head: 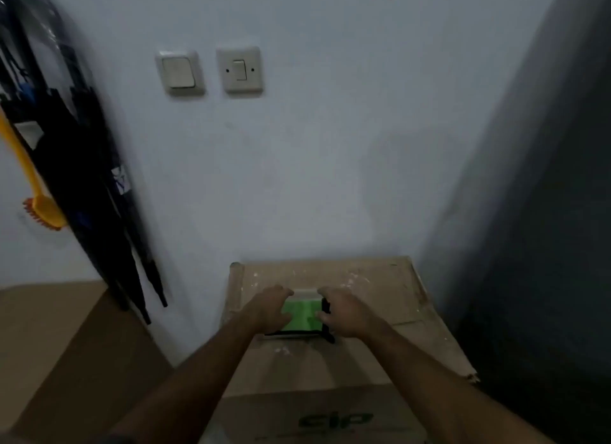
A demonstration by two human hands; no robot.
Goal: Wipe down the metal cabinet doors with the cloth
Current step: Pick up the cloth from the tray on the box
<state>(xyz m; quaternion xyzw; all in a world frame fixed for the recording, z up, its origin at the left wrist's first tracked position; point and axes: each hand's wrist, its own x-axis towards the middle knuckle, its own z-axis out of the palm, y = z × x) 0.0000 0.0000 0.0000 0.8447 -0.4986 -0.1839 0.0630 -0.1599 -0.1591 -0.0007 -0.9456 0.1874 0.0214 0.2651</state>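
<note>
A green cloth (302,316) with black edging is gripped on a cardboard box (380,298) by the left hand (269,309) and right hand (342,313), fingers curled. Folded umbrellas (99,192) and a yellow brush (36,195) are seen far left, wall switches (211,71) above, a dark cabinet (545,212) right.

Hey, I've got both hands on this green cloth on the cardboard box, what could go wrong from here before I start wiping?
The cardboard box looks dusty with pale flecks, so the green cloth held by the left hand and right hand may carry grit onto the dark cabinet and perhaps scratch it. The dim light could hide missed smears. The umbrellas leaning nearby might topple if bumped.
</note>
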